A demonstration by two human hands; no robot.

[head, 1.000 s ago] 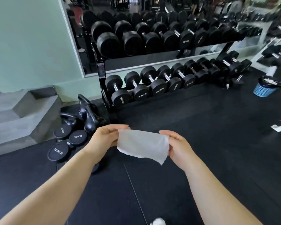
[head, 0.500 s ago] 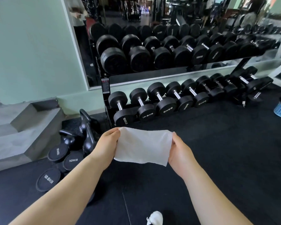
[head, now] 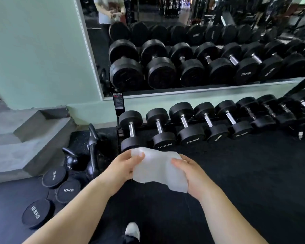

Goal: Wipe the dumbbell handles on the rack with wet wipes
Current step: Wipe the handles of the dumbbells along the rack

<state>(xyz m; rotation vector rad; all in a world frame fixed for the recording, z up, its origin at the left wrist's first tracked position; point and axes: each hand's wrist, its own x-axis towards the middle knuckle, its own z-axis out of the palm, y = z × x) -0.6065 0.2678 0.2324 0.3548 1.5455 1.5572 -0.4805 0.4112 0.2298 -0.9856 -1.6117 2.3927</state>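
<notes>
1. We hold a white wet wipe [head: 158,169] spread between both hands, above the black floor [head: 253,173].
2. Our left hand [head: 121,167] pinches the wipe's left edge, thumb on top.
3. Our right hand [head: 194,175] grips the right edge, fingers curled over it.
4. The wipe overlaps the near head of the leftmost dumbbell [head: 131,120] on the lower row of the rack [head: 118,103], clear of its chrome handle [head: 131,129].
5. The rack stands against a mirror [head: 102,50], both tiers loaded with black dumbbells.
6. Loose weights [head: 54,176] marked 10KG and 12.5KG lie on the floor to our left.
</notes>
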